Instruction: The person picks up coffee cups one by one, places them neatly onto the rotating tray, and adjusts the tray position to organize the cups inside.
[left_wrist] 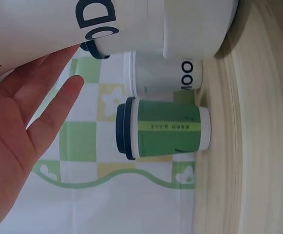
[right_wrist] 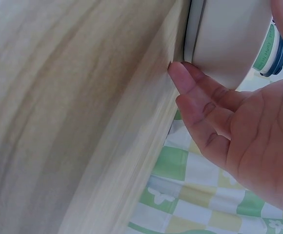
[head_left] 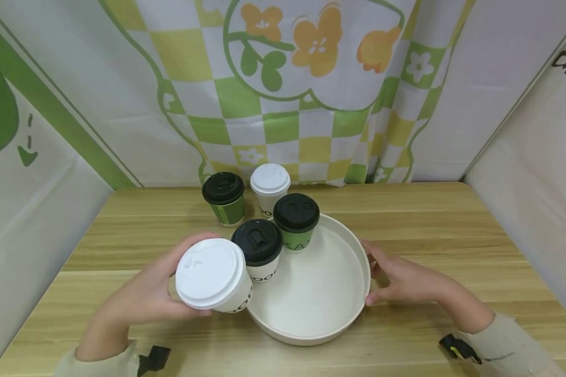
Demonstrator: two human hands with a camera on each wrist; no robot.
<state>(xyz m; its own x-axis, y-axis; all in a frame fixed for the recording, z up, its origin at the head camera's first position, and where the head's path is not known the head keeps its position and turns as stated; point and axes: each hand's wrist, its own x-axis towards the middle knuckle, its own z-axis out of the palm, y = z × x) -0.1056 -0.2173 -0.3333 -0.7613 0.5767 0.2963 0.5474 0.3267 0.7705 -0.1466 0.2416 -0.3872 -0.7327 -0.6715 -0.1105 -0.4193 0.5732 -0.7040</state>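
Note:
My left hand (head_left: 170, 285) grips a white paper cup with a white lid (head_left: 212, 275), tilted above the left edge of a round cream tray (head_left: 320, 314). Its dark lettering shows on the cup's wall (left_wrist: 39, 34) in the left wrist view. Around the tray's right side my right hand (head_left: 401, 277) holds the outer wall, thumb toward the front; bent fingertips (right_wrist: 183, 78) lie low at the tray's wall in the right wrist view. On the tray's left part stand a white cup with a black lid (head_left: 259, 248) and a green cup with a black lid (head_left: 296, 222).
Behind the tray, at the table's back, a green cup with a black lid (head_left: 224, 199) stands beside a white-lidded cup (head_left: 270, 186). A checked, flowered cloth (head_left: 273, 125) hangs behind the wooden table (head_left: 420, 220). White walls rise at both sides.

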